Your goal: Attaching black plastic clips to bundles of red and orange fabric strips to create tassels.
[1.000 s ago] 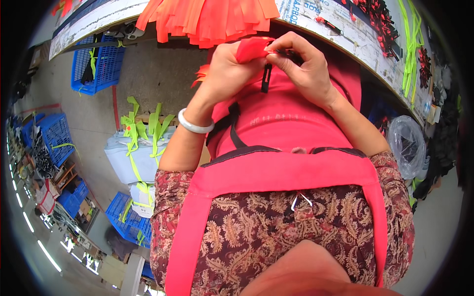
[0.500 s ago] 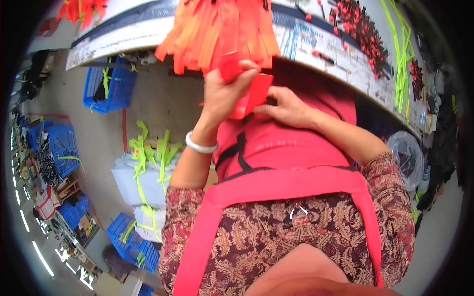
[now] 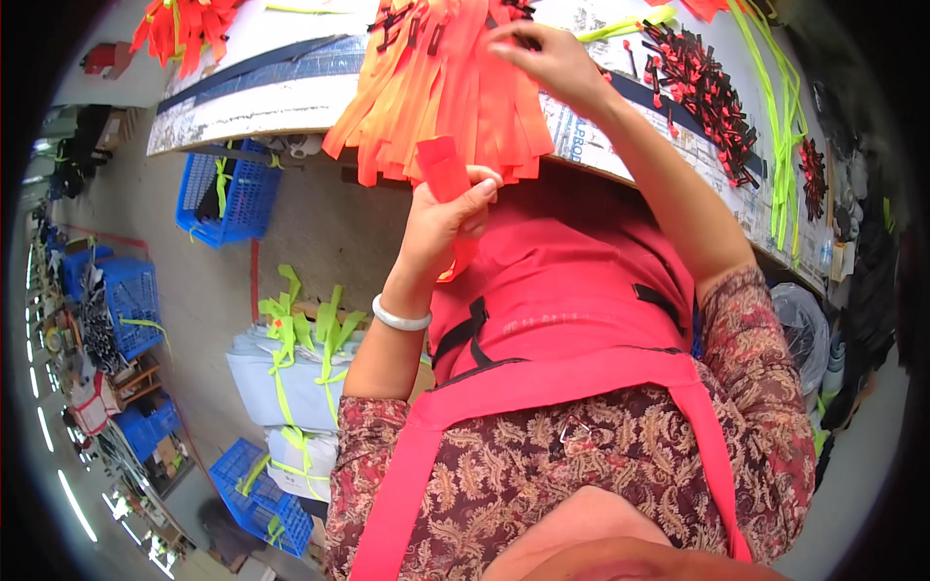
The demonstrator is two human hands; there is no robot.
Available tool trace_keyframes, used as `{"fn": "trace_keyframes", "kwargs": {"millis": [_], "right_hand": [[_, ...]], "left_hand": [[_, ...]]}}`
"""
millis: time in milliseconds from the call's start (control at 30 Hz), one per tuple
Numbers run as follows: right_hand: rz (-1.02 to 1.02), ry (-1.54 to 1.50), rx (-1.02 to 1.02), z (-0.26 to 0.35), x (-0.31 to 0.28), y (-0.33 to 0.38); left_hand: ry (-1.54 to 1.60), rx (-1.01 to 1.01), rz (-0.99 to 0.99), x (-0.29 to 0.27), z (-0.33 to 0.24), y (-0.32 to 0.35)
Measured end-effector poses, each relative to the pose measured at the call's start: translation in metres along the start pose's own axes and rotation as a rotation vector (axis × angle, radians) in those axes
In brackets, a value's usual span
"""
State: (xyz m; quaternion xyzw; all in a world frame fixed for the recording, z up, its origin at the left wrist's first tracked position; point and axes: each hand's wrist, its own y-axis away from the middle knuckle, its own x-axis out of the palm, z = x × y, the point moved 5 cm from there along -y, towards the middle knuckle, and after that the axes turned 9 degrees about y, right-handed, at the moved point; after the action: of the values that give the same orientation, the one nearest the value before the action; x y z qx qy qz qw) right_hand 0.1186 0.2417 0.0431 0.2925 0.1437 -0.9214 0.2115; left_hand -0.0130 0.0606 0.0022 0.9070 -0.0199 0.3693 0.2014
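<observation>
My left hand (image 3: 444, 223) is closed around a short red webbing strap (image 3: 443, 168), holding it upright just below the table edge, in front of my red apron (image 3: 572, 281). My right hand (image 3: 547, 60) reaches up onto the table and rests its fingers on a thick bundle of orange straps (image 3: 441, 87) that hangs over the edge. Whether the fingers pinch a strap cannot be made out. A white bangle (image 3: 400, 318) circles my left wrist.
Black and red buckle clips (image 3: 699, 82) lie scattered on the white table (image 3: 252, 92), beside neon yellow straps (image 3: 775, 107). On the floor stand blue plastic crates (image 3: 221, 194) and white sacks tied with yellow-green straps (image 3: 291, 378).
My right hand left the red strap and rose onto the orange bundle on the table. My left hand kept the red strap and shifted slightly down and away from the bundle.
</observation>
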Motion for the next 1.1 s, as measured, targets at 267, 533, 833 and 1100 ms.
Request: {"fn": "trace_keyframes", "kwargs": {"millis": [267,533,833,1100], "right_hand": [[0.193,-0.256,-0.02,0.031,0.023,0.11],[0.2,-0.422,0.023,0.016,0.024,0.128],[0.054,-0.5,0.05,0.007,0.027,0.128],[0.081,-0.692,-0.055,0.022,0.005,0.133]], "left_hand": [[-0.083,-0.211,0.054,0.008,0.029,-0.01],[0.121,-0.241,0.165,0.001,0.03,-0.009],[0.163,-0.338,0.322,0.004,0.036,0.001],[0.112,0.008,-0.125,-0.047,0.015,-0.024]]}}
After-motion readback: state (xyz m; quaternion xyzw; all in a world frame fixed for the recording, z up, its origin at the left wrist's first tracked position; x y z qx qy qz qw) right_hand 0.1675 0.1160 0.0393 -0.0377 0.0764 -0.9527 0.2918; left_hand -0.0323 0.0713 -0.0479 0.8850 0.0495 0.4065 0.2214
